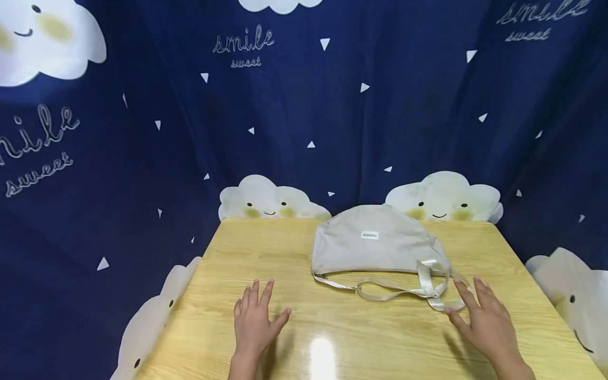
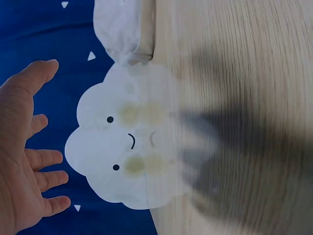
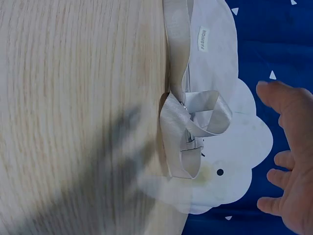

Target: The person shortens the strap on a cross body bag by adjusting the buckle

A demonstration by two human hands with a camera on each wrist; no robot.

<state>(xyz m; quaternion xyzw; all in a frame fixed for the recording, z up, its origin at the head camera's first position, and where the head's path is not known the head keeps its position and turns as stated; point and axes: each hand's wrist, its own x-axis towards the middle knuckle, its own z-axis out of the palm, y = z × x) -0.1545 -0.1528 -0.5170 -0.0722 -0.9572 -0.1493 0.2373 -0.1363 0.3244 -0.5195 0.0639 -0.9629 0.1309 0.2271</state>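
Note:
A pale beige shoulder bag point(image 1: 375, 250) lies at the back of the wooden table, a small "FASHION" label point(image 1: 370, 235) on its side reading upside down in the head view. Its strap point(image 1: 394, 293) trails along the near side and loops at the right end. My left hand point(image 1: 254, 322) hovers over the table, fingers spread, apart from the bag and holding nothing. Fingers also spread, my right hand point(image 1: 489, 322) is close to the strap loop; in the right wrist view a gap shows between that hand point(image 3: 291, 156) and the strap point(image 3: 178, 132).
The light wooden table point(image 1: 266, 248) reaches back to a dark blue curtain point(image 1: 285, 105) printed with smiling clouds and white triangles. The curtain also hangs along both sides. A bright light reflection point(image 1: 323, 359) shows on the tabletop near the front.

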